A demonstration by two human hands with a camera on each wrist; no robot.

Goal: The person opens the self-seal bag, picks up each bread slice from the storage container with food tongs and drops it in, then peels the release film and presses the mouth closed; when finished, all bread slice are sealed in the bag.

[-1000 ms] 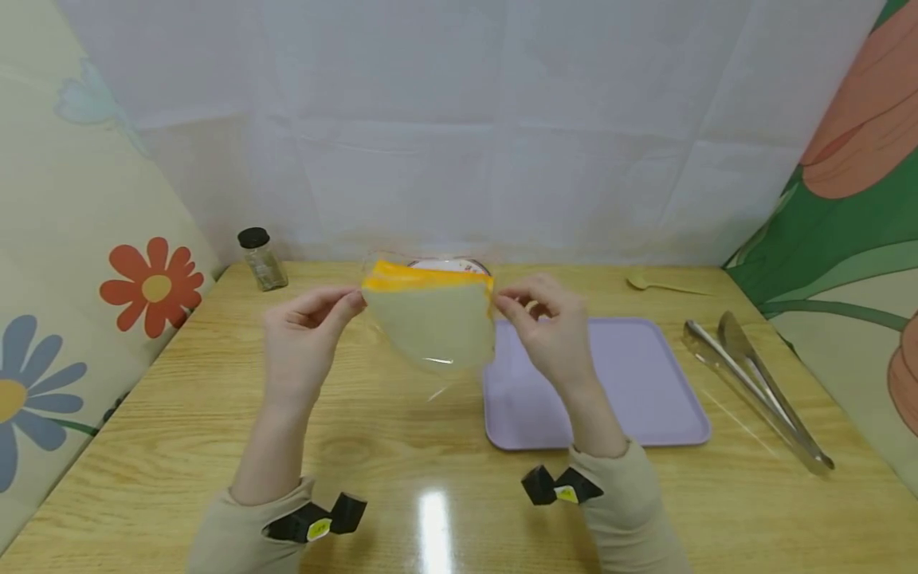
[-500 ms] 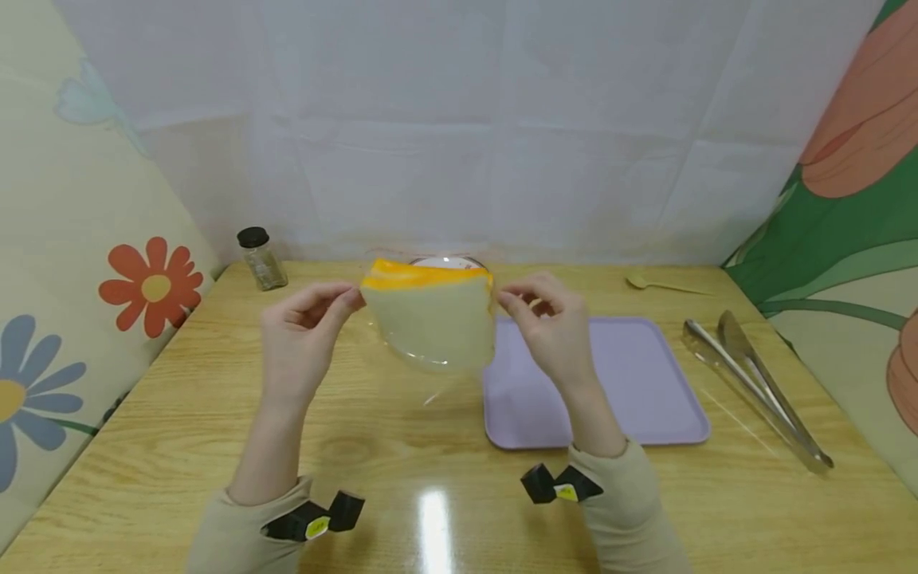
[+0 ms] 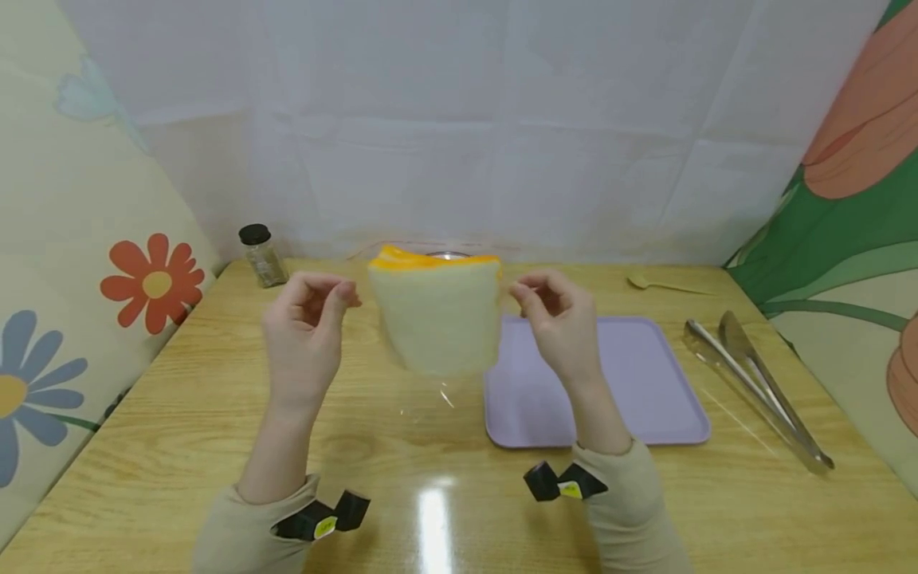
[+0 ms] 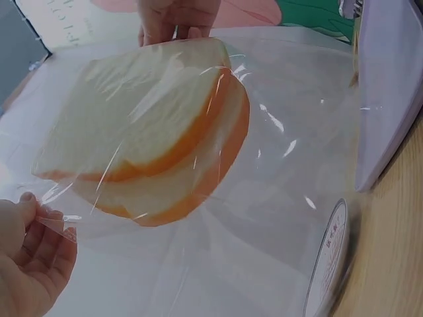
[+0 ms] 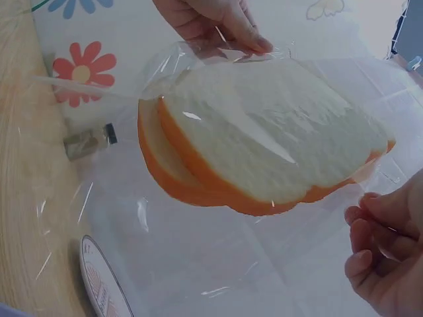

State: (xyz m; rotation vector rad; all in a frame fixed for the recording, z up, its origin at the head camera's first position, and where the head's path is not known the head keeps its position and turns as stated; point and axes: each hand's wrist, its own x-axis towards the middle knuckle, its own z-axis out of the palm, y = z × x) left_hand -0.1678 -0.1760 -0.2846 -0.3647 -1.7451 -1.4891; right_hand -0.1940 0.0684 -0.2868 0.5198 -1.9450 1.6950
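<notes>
Two slices of bread point(image 4: 152, 112) with orange-brown crusts lie one over the other inside a clear plastic bag point(image 4: 277, 158). The bag is held up over the table, between my hands. My left hand point(image 3: 304, 343) pinches its left edge between thumb and fingers. On the opposite edge, my right hand point(image 3: 562, 327) pinches the thin film in the same way. In the head view the pale face of the nearer slice point(image 3: 441, 319) is toward me, and the slice behind is mostly hidden. Film stretches past the bread on several sides.
Behind the bag is a round plate point(image 5: 104, 281) with printed marks. A lilac tray point(image 3: 645, 383) lies right of centre, with metal tongs point(image 3: 770, 399) beside it. A black-lidded glass jar point(image 3: 264, 259) stands back left, and a yellowish spoon point(image 3: 667, 286) lies back right.
The hands have spread slightly apart. The bagged bread has tipped and risen a little, so its top crust band looks narrower and more of the plate is covered.
</notes>
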